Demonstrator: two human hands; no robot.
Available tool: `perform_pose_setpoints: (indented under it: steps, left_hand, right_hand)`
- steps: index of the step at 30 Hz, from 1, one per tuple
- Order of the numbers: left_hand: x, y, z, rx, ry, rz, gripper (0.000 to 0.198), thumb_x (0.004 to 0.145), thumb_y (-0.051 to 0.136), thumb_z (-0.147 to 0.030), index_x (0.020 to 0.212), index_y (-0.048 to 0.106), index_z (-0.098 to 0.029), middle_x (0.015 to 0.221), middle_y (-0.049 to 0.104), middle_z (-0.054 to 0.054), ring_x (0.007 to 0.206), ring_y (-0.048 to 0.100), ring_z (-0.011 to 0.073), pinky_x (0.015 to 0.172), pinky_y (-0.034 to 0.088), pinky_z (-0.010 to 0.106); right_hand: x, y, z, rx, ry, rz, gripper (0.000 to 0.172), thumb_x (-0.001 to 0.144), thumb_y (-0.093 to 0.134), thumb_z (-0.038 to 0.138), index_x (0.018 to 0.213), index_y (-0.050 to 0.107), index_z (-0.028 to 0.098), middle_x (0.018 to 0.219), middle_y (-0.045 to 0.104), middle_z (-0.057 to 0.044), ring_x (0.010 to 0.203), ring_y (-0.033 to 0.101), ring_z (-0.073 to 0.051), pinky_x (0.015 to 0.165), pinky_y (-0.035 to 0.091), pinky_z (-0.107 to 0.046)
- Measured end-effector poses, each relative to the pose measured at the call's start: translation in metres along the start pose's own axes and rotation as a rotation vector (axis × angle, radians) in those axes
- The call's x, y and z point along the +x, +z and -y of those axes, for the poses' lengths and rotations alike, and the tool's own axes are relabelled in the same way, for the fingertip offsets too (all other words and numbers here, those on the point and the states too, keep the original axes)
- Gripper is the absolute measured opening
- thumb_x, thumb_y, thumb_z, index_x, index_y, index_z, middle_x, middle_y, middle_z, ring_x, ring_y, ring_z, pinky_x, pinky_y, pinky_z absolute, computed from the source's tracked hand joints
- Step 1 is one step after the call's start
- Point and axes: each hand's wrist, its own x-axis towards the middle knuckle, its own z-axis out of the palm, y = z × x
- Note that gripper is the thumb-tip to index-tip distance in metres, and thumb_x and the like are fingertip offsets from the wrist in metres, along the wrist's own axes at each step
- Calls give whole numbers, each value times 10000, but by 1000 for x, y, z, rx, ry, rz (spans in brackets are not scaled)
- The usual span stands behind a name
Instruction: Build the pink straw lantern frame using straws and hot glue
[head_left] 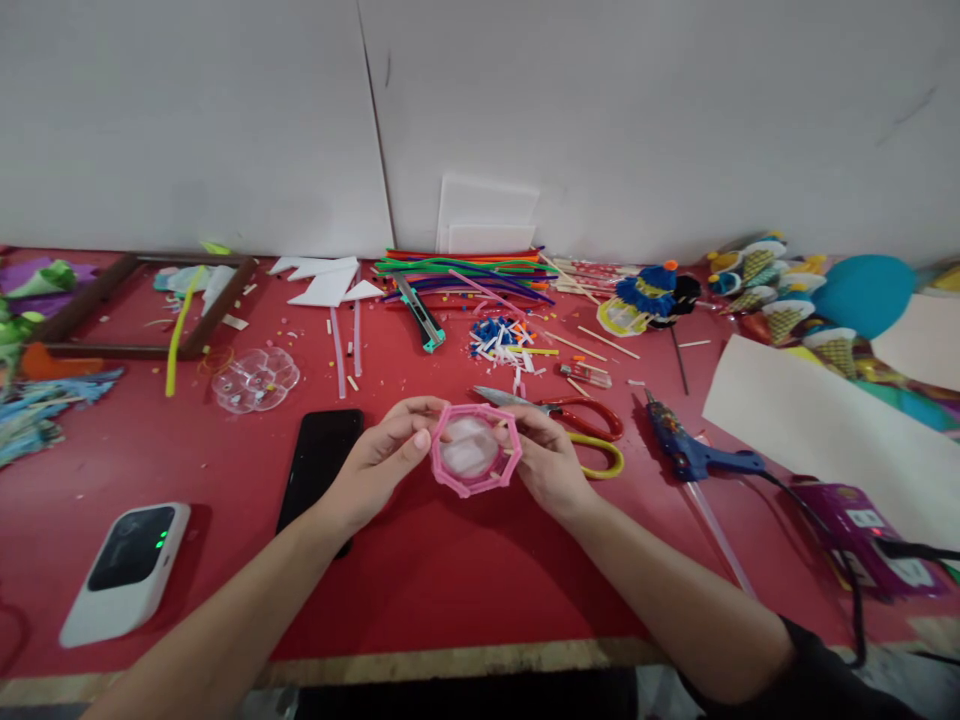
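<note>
Between both hands, a little above the red table, is a pink eight-sided ring (441,470) that looks fuzzy, like pipe cleaner, with a pale see-through middle. My left hand (390,450) grips its left side, thumb toward me. My right hand (549,455) holds the right side, its fingertips partly hidden behind the rim. Just beyond the right hand lie scissors (592,412) with red and yellow handles. A black phone (319,460) rests flat beside the left hand.
A blue hot glue gun (686,445) lies at right, its cord near a purple box (862,530). A white device (127,575) sits front left. Farther back are a box cutter (421,318), colourful pipe cleaners (465,270), cut bits (502,338) and a brown frame (120,350).
</note>
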Motion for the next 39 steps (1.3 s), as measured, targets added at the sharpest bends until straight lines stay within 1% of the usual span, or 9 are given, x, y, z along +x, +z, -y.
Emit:
perform_pose_setpoints:
  steps: [5,11,15,20,30,32,34,37,39]
  left_hand:
    - [0,0,-4,-51,-26,27,233,794,779,-445,782,774,-212,1167,574,81,1066,581,227,923,516,346]
    - [-1,2,-9,-66,-16,-2,243,785,793,-433,747,744,-197,899,493,16,769,517,122,698,480,235]
    - [-3,3,-9,-93,-51,10,300,798,777,-447,713,675,-177,871,479,0,638,461,84,584,434,222]
    - [-3,1,-4,-141,-33,47,301,808,768,-440,732,653,-173,899,475,0,637,508,77,596,460,226]
    - [-1,2,-3,-169,-14,69,320,785,785,-457,711,661,-171,862,464,-7,592,476,67,527,443,203]
    - [0,1,-4,-109,16,63,314,802,767,-463,722,672,-175,863,471,-7,583,470,63,523,434,202]
    - [1,-2,-6,56,87,38,300,826,742,-466,741,696,-181,860,502,6,639,513,90,582,462,218]
    - [3,-10,-13,364,196,7,308,889,658,-472,789,724,-188,858,563,35,775,577,149,714,489,259]
    - [5,-15,-16,467,192,13,332,928,590,-472,809,706,-184,861,598,44,797,600,161,735,487,269]
  right_hand:
    - [3,-4,1,68,75,33,347,586,887,509,767,721,264,744,704,7,628,639,-164,593,557,-314]
    - [8,-15,-3,36,67,159,264,689,840,455,813,717,256,800,715,0,663,655,-164,632,573,-335]
    - [9,-18,-6,5,74,180,272,708,825,474,824,711,255,816,721,-4,686,660,-175,658,577,-358]
    - [9,-16,-3,45,97,167,282,672,855,456,808,707,258,799,720,5,663,651,-163,631,561,-328]
    - [8,-11,-2,35,85,149,337,644,866,507,777,714,238,787,722,-12,637,656,-162,597,568,-313]
    - [7,-9,-2,-1,29,122,349,643,864,532,776,723,243,780,724,-12,642,662,-164,599,571,-308]
    - [5,-8,0,-37,-29,99,320,666,855,526,791,737,255,790,726,-11,668,668,-164,620,572,-301]
    - [0,-8,4,-167,-175,53,246,761,795,498,852,763,271,851,740,-29,766,689,-183,697,580,-312]
    - [-3,-8,5,-290,-267,32,223,845,721,469,949,767,277,902,755,-41,822,702,-199,741,587,-329]
